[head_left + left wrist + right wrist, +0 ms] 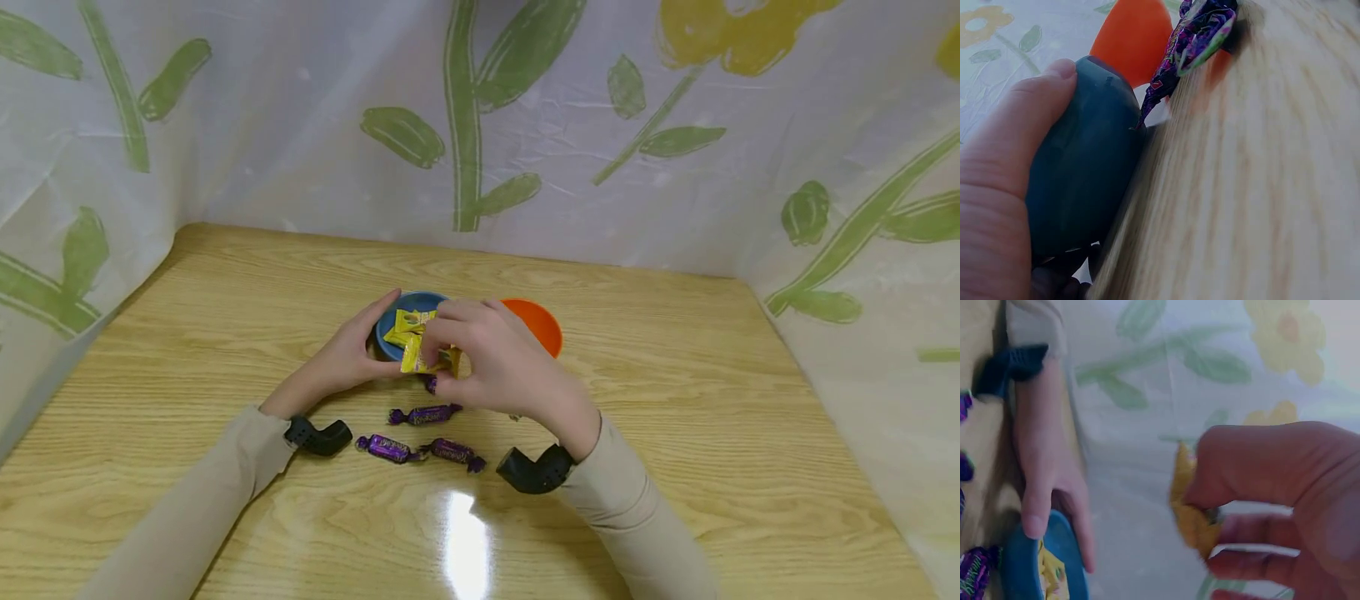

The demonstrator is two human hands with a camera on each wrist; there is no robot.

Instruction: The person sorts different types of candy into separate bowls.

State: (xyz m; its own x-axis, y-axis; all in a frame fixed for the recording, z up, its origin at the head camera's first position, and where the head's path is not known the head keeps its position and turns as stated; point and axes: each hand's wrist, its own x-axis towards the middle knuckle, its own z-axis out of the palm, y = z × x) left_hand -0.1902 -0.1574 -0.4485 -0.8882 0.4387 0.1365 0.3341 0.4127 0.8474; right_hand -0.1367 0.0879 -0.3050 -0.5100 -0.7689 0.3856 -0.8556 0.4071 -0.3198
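My left hand [341,354] grips the side of a small blue bowl [1085,169], its thumb near the rim in the left wrist view. Inside the bowl lie several yellow-wrapped candies [409,320]. Between thumb and fingers, my right hand [498,354] pinches a yellow-wrapped candy [1192,519]; in the head view it overlaps the bowl's near right side. The right wrist view has this candy above the level of the bowl. Part of the bowl is hidden behind the right hand.
An orange bowl [538,323] stands to the right, partly covered by the right hand. Several purple twist-wrapped candies [388,448] lie on the wooden table [675,467] in front of the bowls. Behind the table hangs a flower-printed white sheet [315,183].
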